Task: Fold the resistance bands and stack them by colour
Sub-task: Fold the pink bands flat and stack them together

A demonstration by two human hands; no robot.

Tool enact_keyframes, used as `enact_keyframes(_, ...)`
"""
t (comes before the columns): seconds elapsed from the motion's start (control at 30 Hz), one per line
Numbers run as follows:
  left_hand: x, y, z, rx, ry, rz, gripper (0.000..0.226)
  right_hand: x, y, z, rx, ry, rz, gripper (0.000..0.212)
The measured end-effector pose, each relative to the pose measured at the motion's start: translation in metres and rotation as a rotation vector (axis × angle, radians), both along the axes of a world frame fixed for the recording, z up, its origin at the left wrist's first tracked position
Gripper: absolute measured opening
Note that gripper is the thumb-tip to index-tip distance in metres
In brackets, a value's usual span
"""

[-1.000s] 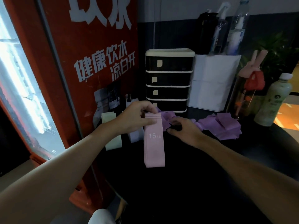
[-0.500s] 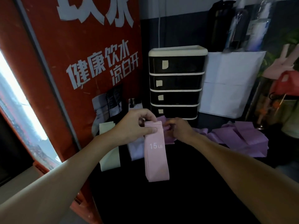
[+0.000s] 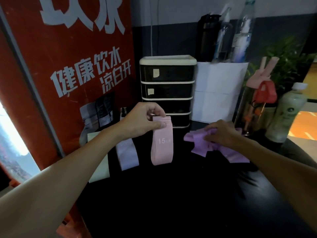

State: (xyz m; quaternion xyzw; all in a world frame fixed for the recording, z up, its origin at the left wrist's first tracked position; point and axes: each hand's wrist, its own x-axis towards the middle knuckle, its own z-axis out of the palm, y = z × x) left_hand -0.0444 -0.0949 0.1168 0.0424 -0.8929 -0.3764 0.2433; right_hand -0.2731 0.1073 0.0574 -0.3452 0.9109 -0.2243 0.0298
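Observation:
My left hand [image 3: 144, 120] pinches the top end of a stack of pink bands [image 3: 162, 143] marked "15 LB", which hangs down over the dark table [image 3: 171, 203]. To its left lie a folded pale lilac band [image 3: 127, 154] and a pale green band [image 3: 100, 169]. At the right sits a loose heap of purple bands [image 3: 202, 143]; my right hand [image 3: 221, 132] rests on it with fingers curled into the cloth.
A black drawer unit [image 3: 167, 90] stands at the back, a white box [image 3: 217, 91] beside it. Bottles [image 3: 288, 112] and a plant [image 3: 289, 60] crowd the right edge. A red vending machine [image 3: 68, 66] walls off the left.
My right hand left the pink stack and moved right onto the purple heap. My left hand still holds the pink stack, and the view has shifted.

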Motion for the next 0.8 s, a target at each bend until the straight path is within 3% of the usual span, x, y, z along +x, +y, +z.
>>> enact_keyframes(0.07,-0.002,0.003,0.002,0.003,-0.006,0.011,0.021,0.009,0.002,0.005,0.109,0.096,-0.035,0.030)
enact_keyframes(0.2,-0.001,0.005,0.007,0.001,-0.007,-0.004,0.020,0.030,-0.009,0.012,0.022,0.184,0.046,0.040)
enact_keyframes(0.27,-0.001,0.003,0.009,0.005,0.013,-0.012,0.021,0.045,-0.021,0.012,-0.247,-0.012,0.131,0.051)
enact_keyframes(0.33,0.000,0.001,0.013,0.016,0.033,-0.009,0.022,0.066,-0.033,0.014,-0.517,-0.361,0.242,0.051)
enact_keyframes(0.4,-0.001,-0.001,0.016,0.043,0.045,-0.001,0.023,0.085,-0.042,0.012,-0.569,-0.634,0.350,0.049)
enact_keyframes(0.53,-0.003,-0.007,0.020,0.107,0.071,0.014,0.021,0.106,-0.052,-0.009,-0.564,-0.876,0.431,0.039)
enact_keyframes(0.63,-0.008,-0.020,0.014,0.142,0.070,0.060,0.023,0.112,-0.058,-0.024,-0.658,-0.938,0.344,0.030)
enact_keyframes(0.7,-0.013,-0.029,0.005,0.162,0.050,0.111,0.022,0.118,-0.063,-0.031,-0.693,-0.921,0.290,0.039)
enact_keyframes(0.8,-0.021,-0.041,-0.014,0.171,-0.001,0.178,0.020,0.131,-0.069,-0.038,-0.624,-0.737,0.176,0.046)
